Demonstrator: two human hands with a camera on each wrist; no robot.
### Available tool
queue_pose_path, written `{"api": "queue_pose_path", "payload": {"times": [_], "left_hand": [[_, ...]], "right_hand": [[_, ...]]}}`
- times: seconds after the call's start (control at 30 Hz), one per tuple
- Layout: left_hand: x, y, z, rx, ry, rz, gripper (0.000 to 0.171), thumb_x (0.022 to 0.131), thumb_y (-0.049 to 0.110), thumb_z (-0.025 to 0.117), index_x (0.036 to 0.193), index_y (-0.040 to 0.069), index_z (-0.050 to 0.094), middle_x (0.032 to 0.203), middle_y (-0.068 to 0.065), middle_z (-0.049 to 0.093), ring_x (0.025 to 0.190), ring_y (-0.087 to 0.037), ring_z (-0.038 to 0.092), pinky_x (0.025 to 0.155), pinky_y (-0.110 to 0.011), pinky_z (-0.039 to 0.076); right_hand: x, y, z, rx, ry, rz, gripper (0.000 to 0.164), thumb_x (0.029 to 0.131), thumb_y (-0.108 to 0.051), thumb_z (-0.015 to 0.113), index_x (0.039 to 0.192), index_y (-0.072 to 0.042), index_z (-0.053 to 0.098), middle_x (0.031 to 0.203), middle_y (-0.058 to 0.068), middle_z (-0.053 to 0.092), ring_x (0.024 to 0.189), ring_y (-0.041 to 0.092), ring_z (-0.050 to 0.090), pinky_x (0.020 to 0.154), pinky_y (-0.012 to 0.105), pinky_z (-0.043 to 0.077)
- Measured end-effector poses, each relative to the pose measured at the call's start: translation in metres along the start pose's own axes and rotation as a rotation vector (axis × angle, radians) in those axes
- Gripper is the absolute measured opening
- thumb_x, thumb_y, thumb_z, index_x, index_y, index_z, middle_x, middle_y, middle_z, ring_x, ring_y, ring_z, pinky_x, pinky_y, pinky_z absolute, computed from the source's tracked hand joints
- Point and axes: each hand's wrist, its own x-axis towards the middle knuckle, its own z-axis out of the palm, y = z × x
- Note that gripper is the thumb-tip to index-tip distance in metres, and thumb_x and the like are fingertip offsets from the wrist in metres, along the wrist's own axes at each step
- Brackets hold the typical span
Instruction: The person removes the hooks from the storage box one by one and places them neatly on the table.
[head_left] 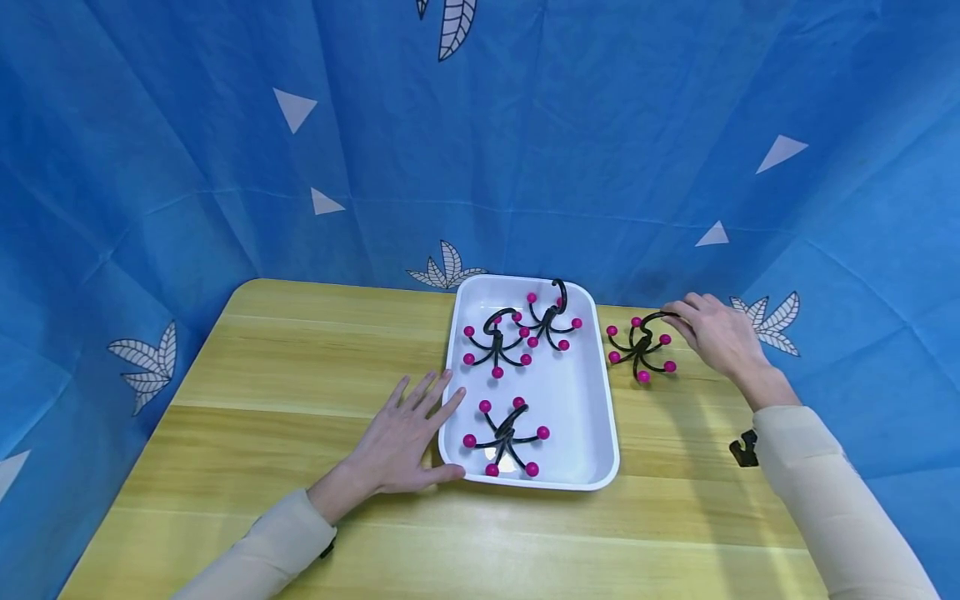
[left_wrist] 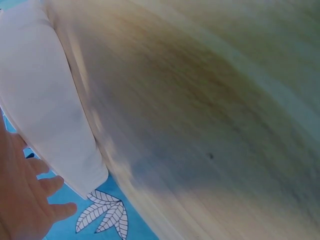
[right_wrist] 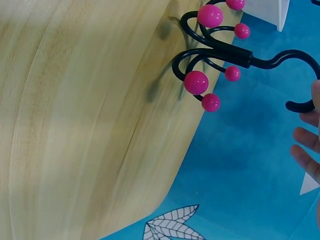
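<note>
At the right my right hand (head_left: pixel 716 333) pinches the curved hook end of a black multi-arm hook hanger (head_left: pixel 640 348) with pink ball tips. In the right wrist view this hanger (right_wrist: pixel 235 56) appears just off the table, its arms casting shadows on the wood. My left hand (head_left: pixel 401 437) has its fingers spread and touches the left rim of a white tray (head_left: pixel 577 417). Three similar hangers lie in the tray: one at the back right (head_left: pixel 548 317), one at the back left (head_left: pixel 497 343) and one near the front (head_left: pixel 506 435).
A wooden table (head_left: pixel 300 375) bears the tray. A blue cloth (head_left: pixel 525 150) with white leaf and triangle prints hangs behind and at the sides. A small black piece (head_left: pixel 744 450) shows beside the right sleeve.
</note>
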Motion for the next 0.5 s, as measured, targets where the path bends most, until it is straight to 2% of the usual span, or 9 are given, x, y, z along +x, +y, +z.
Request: {"api": "queue_pose_path", "payload": {"times": [0.13, 0.33, 0.5], "left_hand": [[0.0, 0.0, 0.001, 0.007, -0.005, -0.002, 0.11, 0.087, 0.088, 0.05, 0.17, 0.024, 0.019, 0.18, -0.009, 0.012, 0.165, -0.036, 0.021, 0.134, -0.062, 0.019], [0.0, 0.0, 0.001, 0.014, 0.002, 0.003, 0.11, 0.087, 0.089, 0.049, 0.17, 0.023, 0.02, 0.18, -0.01, 0.013, 0.165, -0.036, 0.022, 0.133, -0.063, 0.021], [0.0, 0.001, 0.0, 0.023, 0.002, 0.003, 0.11, 0.087, 0.09, 0.047, 0.17, 0.023, 0.02, 0.18, -0.01, 0.013, 0.165, -0.036, 0.023, 0.133, -0.063, 0.021]], "right_hand": [[-0.002, -0.001, -0.002, -0.001, -0.027, 0.013, 0.019, 0.1, -0.019, 0.072, 0.116, -0.01, 0.075, 0.098, 0.013, 0.073, 0.086, 0.034, 0.067, 0.058, 0.047, 0.055], [-0.001, -0.003, -0.012, -0.008, -0.112, 0.046, 0.036, 0.103, -0.03, 0.068, 0.135, -0.012, 0.069, 0.117, 0.018, 0.073, 0.1, 0.038, 0.067, 0.059, 0.044, 0.055], [0.005, -0.009, -0.02, 0.002, -0.159, 0.068, 0.045, 0.102, -0.034, 0.069, 0.141, -0.013, 0.065, 0.132, 0.02, 0.069, 0.114, 0.042, 0.064, 0.078, 0.058, 0.06]]}}
